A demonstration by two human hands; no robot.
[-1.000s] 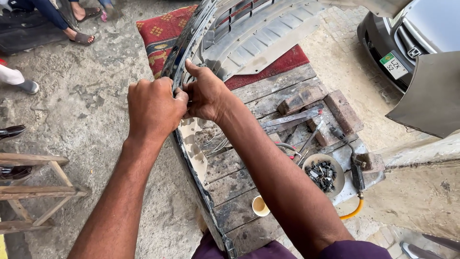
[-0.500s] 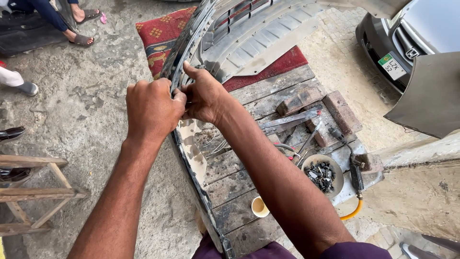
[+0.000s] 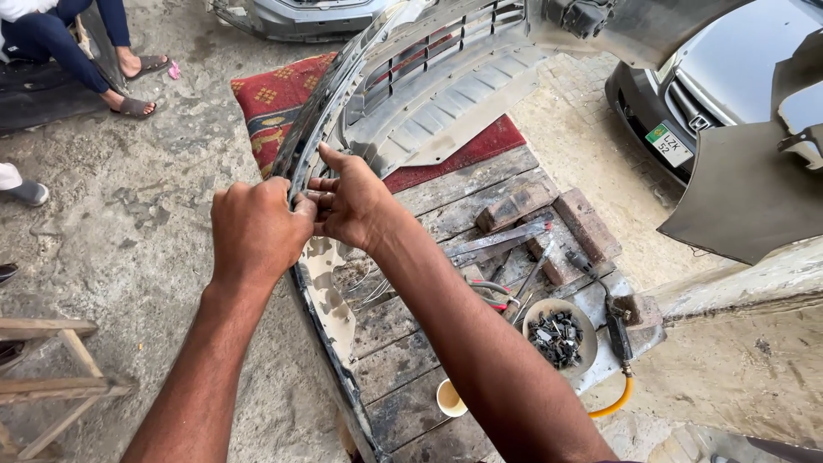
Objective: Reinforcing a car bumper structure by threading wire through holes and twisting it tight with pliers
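A grey plastic car bumper [image 3: 446, 94] lies on its edge across a wooden board table [image 3: 446, 197], its inner ribbed side facing right. My left hand [image 3: 257, 227] is closed over the bumper's upper rim from the left side. My right hand [image 3: 351, 201] grips the same rim right beside it, fingers curled around the edge and thumb pointing up. The two hands touch each other at the rim. Below them the rim [image 3: 330, 351] shows patches of pale filler.
A red patterned rug [image 3: 274, 99] lies under the bumper. On the table lie bricks [image 3: 587, 223], pliers and metal tools [image 3: 497, 296], a bowl of dark clips [image 3: 561, 334], a small cup [image 3: 449, 398]. A parked car [image 3: 729, 86] stands right; a seated person's feet [image 3: 137, 86] top left; a wooden frame [image 3: 51, 386] left.
Both hands stay clamped on the bumper rim at the same spot; my right fingers have shifted slightly along the edge. Nothing else has moved.
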